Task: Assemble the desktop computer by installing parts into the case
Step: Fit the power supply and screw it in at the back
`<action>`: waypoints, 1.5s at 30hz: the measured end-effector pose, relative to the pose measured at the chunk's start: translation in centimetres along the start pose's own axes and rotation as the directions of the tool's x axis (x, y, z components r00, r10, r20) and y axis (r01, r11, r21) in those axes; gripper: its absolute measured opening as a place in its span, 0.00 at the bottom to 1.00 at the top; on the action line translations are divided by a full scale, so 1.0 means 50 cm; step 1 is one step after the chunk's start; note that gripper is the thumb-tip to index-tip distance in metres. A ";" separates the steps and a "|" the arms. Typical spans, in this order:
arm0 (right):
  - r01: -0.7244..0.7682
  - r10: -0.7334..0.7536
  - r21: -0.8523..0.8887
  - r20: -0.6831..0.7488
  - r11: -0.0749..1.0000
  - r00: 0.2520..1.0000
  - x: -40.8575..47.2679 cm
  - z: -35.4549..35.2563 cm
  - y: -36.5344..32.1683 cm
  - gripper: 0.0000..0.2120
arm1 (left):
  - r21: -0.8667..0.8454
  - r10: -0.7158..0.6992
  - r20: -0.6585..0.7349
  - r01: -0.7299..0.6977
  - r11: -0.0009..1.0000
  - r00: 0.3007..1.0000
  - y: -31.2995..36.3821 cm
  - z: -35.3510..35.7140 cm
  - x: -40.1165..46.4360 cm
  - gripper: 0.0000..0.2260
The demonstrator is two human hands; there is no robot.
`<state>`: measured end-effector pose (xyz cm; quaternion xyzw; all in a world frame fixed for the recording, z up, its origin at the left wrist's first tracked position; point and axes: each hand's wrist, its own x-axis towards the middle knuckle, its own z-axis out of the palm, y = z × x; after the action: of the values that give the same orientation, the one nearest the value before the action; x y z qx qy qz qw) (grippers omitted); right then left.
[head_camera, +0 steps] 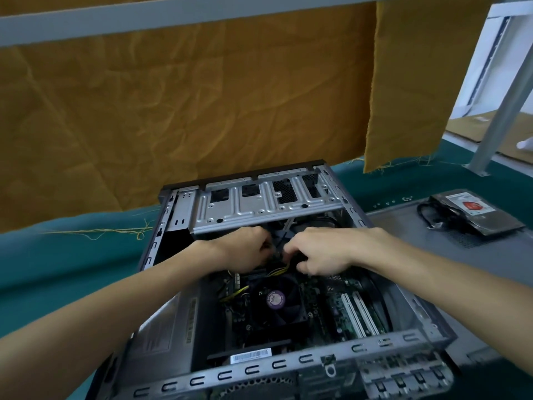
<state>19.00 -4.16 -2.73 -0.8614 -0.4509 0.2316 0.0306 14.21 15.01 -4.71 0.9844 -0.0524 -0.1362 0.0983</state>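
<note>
An open grey computer case (288, 362) lies on its side on a green cloth. Inside are the motherboard (337, 298), a black CPU fan (275, 301) with a purple label, and a power supply (170, 321) at the left. Both hands are inside the case, just below the silver drive cage (259, 206). My left hand (245, 249) and my right hand (320, 252) have curled fingers that meet on a black connector with yellow and black cables (278, 269). The connector itself is mostly hidden by the fingers.
A hard drive (476, 215) with a red label and a black cable lies on the case's side panel (432, 241) at the right. Several small screws (389, 202) lie behind the panel. An orange cloth (187, 111) hangs behind the case. A grey metal frame leg (501, 111) stands at the far right.
</note>
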 end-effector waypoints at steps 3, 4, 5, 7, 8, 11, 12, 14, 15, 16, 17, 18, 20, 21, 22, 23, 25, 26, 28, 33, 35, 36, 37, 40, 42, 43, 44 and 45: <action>0.004 -0.004 0.003 -0.002 1.000 1.000 -0.007 0.000 -0.002 0.15 | 0.041 -0.028 0.041 0.026 0.999 0.999 0.000 0.012 0.008 0.12; 0.004 -0.004 0.003 -0.006 1.000 1.000 -0.007 0.000 -0.002 0.16 | 0.067 -0.049 0.069 0.044 0.997 0.996 -0.002 0.014 0.008 0.13; 0.005 -0.005 0.002 -0.008 1.000 1.000 -0.007 0.000 -0.003 0.16 | 0.089 -0.075 0.084 0.067 0.994 0.994 -0.003 0.016 0.009 0.13; 0.006 -0.006 -0.004 -0.002 1.000 1.000 -0.007 0.001 -0.003 0.16 | 0.120 -0.108 0.079 0.098 0.988 0.991 -0.003 0.013 0.013 0.13; 0.008 -0.008 -0.010 0.003 1.000 1.000 -0.007 0.001 -0.003 0.16 | 0.134 -0.112 0.073 0.101 0.986 0.991 -0.001 0.012 0.016 0.13; 0.000 0.001 -0.015 0.024 1.000 1.000 -0.007 0.000 -0.008 0.15 | 0.205 -0.105 0.099 0.083 0.975 0.990 0.007 0.014 0.025 0.12; -0.003 0.003 -0.018 0.034 1.000 0.999 -0.007 0.000 -0.010 0.15 | 0.228 -0.105 0.113 0.077 0.971 0.988 0.008 0.017 0.027 0.11; -0.012 0.013 -0.019 0.055 1.000 0.998 -0.008 0.001 -0.012 0.18 | 0.260 -0.101 0.132 0.064 0.964 0.986 0.009 0.021 0.033 0.11; -0.020 0.021 -0.016 0.062 1.000 0.998 -0.009 0.001 -0.012 0.19 | 0.274 -0.095 0.131 0.056 0.960 0.987 0.008 0.020 0.036 0.10; -0.029 0.029 -0.014 0.067 0.999 0.997 -0.009 0.000 -0.012 0.20 | 0.291 -0.085 0.121 0.046 0.956 0.989 0.007 0.018 0.039 0.10; -0.033 0.034 -0.015 0.072 0.999 0.997 -0.009 0.000 -0.012 0.20 | 0.304 -0.069 0.107 0.033 0.952 0.992 0.004 0.016 0.041 0.10; -0.033 0.035 -0.016 0.076 0.999 0.996 -0.009 -0.001 -0.012 0.21 | 0.311 -0.047 0.097 0.015 0.950 0.994 0.002 0.013 0.041 0.11; -0.031 0.032 -0.014 0.081 0.999 0.996 -0.008 -0.001 -0.012 0.21 | 0.320 0.005 0.092 -0.035 0.947 0.996 -0.001 0.009 0.041 0.12; -0.029 0.030 -0.011 0.082 1.000 0.996 -0.007 -0.001 -0.011 0.21 | 0.326 0.028 0.087 -0.055 0.944 0.996 -0.001 0.008 0.041 0.13; -0.029 0.030 -0.009 0.082 1.000 0.996 -0.006 -0.001 -0.011 0.21 | 0.337 0.047 0.077 -0.071 0.939 0.996 0.000 0.008 0.041 0.13; -0.031 0.032 -0.010 0.079 0.999 0.996 -0.005 -0.001 -0.010 0.21 | 0.349 0.061 0.069 -0.081 0.934 0.996 0.002 0.008 0.041 0.12; -0.029 0.030 -0.011 0.076 1.000 0.997 -0.002 0.000 -0.009 0.20 | 0.346 0.055 0.096 -0.085 0.934 0.994 0.007 0.011 0.043 0.11; -0.028 0.029 -0.011 0.076 1.000 0.997 -0.001 0.000 -0.008 0.21 | 0.336 0.047 0.119 -0.084 0.938 0.992 0.008 0.013 0.044 0.10; -0.029 0.030 -0.008 0.080 1.000 0.996 0.000 0.002 -0.005 0.21 | 0.322 0.040 0.140 -0.083 0.943 0.989 0.010 0.015 0.045 0.10; -0.028 0.029 -0.011 0.076 1.000 0.997 0.001 0.003 -0.005 0.21 | 0.352 0.025 0.121 -0.066 0.934 0.992 0.012 0.017 0.042 0.11; -0.029 0.030 -0.011 0.077 1.000 0.997 0.001 0.004 -0.004 0.21 | 0.352 0.020 0.115 -0.059 0.934 0.993 0.009 0.018 0.040 0.11; -0.031 0.032 -0.011 0.078 0.999 0.996 0.000 0.004 -0.004 0.22 | 0.346 0.018 0.108 -0.055 0.937 0.994 0.007 0.017 0.039 0.11; -0.032 0.033 -0.010 0.080 0.999 0.996 0.000 0.004 -0.004 0.22 | 0.334 0.015 0.106 -0.050 0.941 0.994 0.006 0.016 0.039 0.11; -0.034 0.035 -0.006 0.088 0.999 0.996 -0.001 0.004 -0.005 0.22 | 0.304 0.012 0.123 -0.049 0.951 0.992 0.011 0.014 0.043 0.11; -0.032 0.033 -0.013 0.091 0.999 0.995 0.000 0.003 -0.006 0.22 | 0.301 0.020 0.128 -0.058 0.952 0.992 0.015 0.015 0.046 0.10; -0.032 0.033 -0.013 0.093 0.999 0.995 0.000 0.003 -0.006 0.22 | 0.299 0.024 0.131 -0.062 0.952 0.991 0.015 0.015 0.047 0.10; -0.032 0.033 -0.011 0.092 0.999 0.995 0.000 0.003 -0.006 0.22 | 0.298 0.027 0.135 -0.067 0.952 0.990 0.015 0.016 0.048 0.10; -0.034 0.034 -0.010 0.092 0.999 0.995 0.000 0.003 -0.006 0.22 | 0.298 0.029 0.139 -0.070 0.952 0.990 0.015 0.017 0.049 0.10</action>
<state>18.71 -4.01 -2.80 -0.8576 -0.4382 0.2695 0.0022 16.28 13.83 -6.01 0.9749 -0.1037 -0.1894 -0.0537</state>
